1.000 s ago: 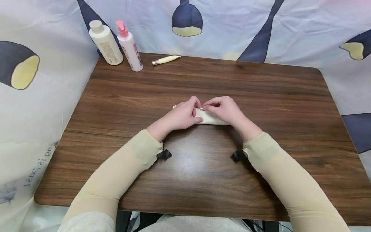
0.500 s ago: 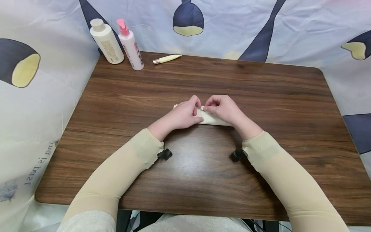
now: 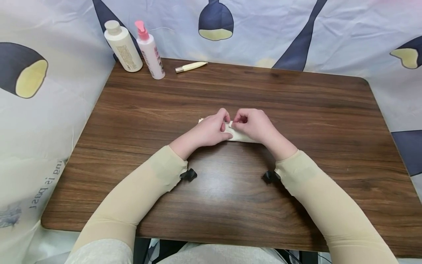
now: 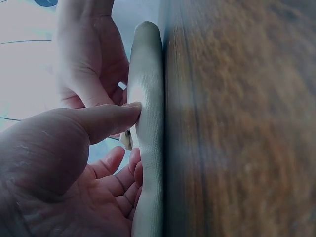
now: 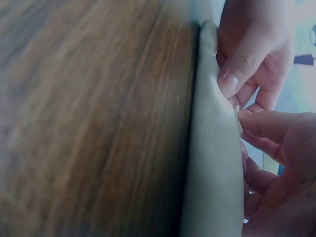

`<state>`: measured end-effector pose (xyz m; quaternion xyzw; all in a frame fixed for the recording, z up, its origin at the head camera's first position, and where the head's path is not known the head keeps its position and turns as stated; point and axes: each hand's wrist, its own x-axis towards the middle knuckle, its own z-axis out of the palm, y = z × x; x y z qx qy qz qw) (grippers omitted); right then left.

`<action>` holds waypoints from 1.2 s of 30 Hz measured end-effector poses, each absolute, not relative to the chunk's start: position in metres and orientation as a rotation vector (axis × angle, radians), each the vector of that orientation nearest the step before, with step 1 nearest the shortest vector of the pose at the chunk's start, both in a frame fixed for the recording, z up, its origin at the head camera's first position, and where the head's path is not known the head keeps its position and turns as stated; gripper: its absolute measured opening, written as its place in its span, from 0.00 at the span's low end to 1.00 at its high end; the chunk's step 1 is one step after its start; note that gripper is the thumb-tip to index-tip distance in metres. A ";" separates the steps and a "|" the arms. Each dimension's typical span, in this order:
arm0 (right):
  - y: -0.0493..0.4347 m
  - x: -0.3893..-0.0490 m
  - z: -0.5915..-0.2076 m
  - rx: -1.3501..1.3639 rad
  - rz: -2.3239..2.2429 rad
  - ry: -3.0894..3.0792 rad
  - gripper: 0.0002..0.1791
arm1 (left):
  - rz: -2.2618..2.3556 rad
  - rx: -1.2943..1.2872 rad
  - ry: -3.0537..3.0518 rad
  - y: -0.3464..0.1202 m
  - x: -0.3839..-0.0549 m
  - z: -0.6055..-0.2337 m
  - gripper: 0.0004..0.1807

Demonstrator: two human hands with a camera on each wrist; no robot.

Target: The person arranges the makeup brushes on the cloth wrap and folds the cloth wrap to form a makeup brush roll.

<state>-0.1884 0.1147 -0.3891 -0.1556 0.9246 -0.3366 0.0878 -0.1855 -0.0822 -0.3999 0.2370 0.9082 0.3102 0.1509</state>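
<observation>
A long, narrow cream fabric pouch (image 3: pixel 242 137) lies across the middle of the table, its ribbed side showing in the left wrist view (image 4: pixel 150 128). My left hand (image 3: pixel 211 131) grips it, the thumb pressing the near side and the fingers curled at the top edge. A small cream tab (image 3: pixel 230 124) stands up on that edge between the hands. My right hand (image 3: pixel 255 124) pinches the tab between thumb and forefinger; in the right wrist view the other fingers curl beside the pouch (image 5: pixel 215 163). Both ends of the pouch are partly hidden by the hands in the head view.
A white capped bottle (image 3: pixel 124 49) and a white pump bottle with a pink top (image 3: pixel 151 55) stand at the back left corner of the brown wooden table (image 3: pixel 296 110). A pale yellow pen-like item (image 3: pixel 192 66) lies beside them. Patterned cloth (image 3: pixel 257 33) hangs behind.
The cream tab has come upright under the right fingers, and a small shiny bit seen there earlier is now hidden. The left hand keeps its hold on the pouch.
</observation>
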 end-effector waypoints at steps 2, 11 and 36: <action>0.113 -0.187 -0.388 -0.500 -0.961 2.802 0.04 | 0.886 0.685 2.614 -0.082 -0.186 -0.399 0.24; 0.114 -0.182 -0.390 -0.583 -0.920 2.937 0.04 | 0.859 0.692 2.612 -0.080 -0.190 -0.395 0.23; 0.153 -0.177 -0.374 -0.658 -0.725 2.817 0.19 | 0.475 0.667 2.724 -0.106 -0.186 -0.374 0.33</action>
